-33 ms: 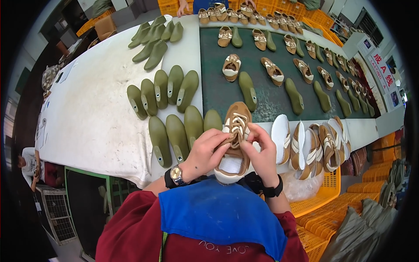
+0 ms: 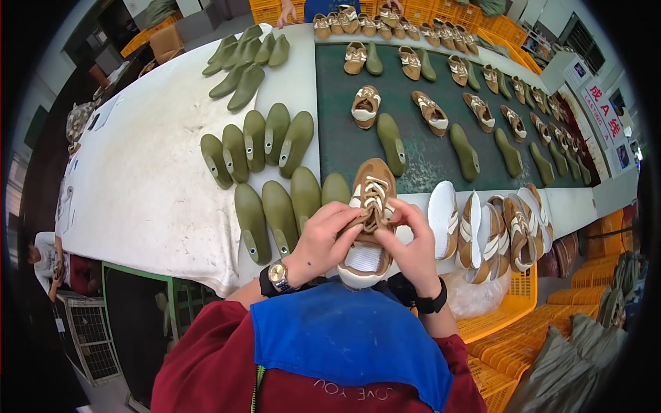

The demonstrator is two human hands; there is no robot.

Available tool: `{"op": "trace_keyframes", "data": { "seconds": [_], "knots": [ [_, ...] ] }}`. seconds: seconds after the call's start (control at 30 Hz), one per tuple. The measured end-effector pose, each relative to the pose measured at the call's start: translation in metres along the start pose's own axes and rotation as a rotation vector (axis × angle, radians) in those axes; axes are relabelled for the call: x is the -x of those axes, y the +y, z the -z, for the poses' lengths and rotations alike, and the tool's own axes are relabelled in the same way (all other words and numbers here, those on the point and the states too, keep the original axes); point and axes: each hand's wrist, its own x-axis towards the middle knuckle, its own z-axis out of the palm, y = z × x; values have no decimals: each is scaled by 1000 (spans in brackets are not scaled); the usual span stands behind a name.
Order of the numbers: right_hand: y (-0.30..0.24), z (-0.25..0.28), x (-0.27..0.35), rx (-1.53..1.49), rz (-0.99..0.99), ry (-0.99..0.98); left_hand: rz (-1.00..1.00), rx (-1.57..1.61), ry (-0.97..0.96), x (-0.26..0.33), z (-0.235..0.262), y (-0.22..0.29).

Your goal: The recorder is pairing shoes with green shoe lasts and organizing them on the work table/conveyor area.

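A brown sneaker (image 2: 373, 172) with white stripes and white laces is held in front of my chest, toe pointing away. My left hand (image 2: 323, 237) pinches the left edge of its opening, just below the laces. On the opposite edge, the fingers and thumb of my right hand (image 2: 412, 237) close on the upper beside the laces. A white textured lining (image 2: 365, 259) shows inside the heel. Green shoe lasts (image 2: 277, 210) stand in rows to the left of the shoe. Several brown-and-white sneakers (image 2: 520, 230) lie on their sides to the right of my right hand.
Sneakers paired with green lasts (image 2: 465, 151) line a dark green conveyor belt (image 2: 420, 165). More lasts (image 2: 237, 86) lie on the white table (image 2: 151, 172). Yellow crates (image 2: 513, 303) stand at the right. Across the table is another person's hand (image 2: 288, 12); someone sits far left.
The fingers of my right hand have shifted slightly along the shoe's opening. The toe has tipped a little to the left, and my left hand keeps its grip.
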Motion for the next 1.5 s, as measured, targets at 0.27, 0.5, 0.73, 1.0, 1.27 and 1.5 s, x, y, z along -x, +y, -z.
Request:
{"op": "trace_keyframes", "data": {
  "seconds": [0.27,0.5,0.73,1.0,1.27,1.5],
  "knots": [
    [-1,-11,15,174,-64,34,81,-143,124,-2,5,-6],
    [10,-12,14,89,-7,174,73,-165,81,-2,11,-25],
    [48,-6,13,354,-106,67,105,-125,-225,6,10,-24],
    [149,33,70,736,-262,-394,365,-593,-345,74,48,-83],
    [59,-57,15,610,-161,-697,590,-858,-160,131,64,-130],
    [105,-117,27,688,-129,-752,554,-808,-72,140,63,-138]
  ]
}}
